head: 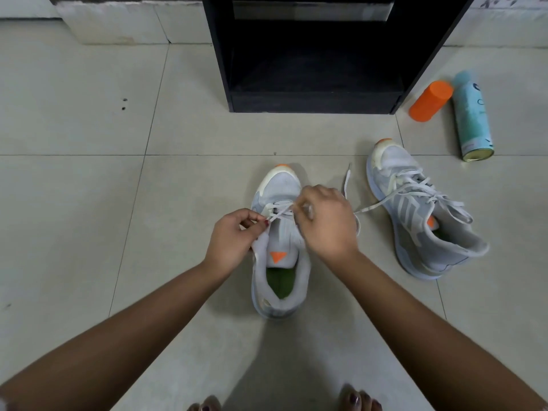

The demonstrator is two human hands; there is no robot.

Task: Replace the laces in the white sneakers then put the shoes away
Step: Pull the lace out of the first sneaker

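Roughly halfway, I'd say. The pale grey-white mesh sneaker with orange accents (pixel 278 262) sat on the floor right between both hands, and its flat white shoelace (pixel 277 213) crossed only the eyelets nearest the toe. The left hand (pixel 231 241) pinched one strand. The right hand (pixel 326 223) was curled over the other, with slack trailing out past it. The matching second sneaker (pixel 421 215), off to the right of the right hand, looked fully laced but untied. The open black wooden cabinet (pixel 311 96) beyond the hands held no shoes yet.
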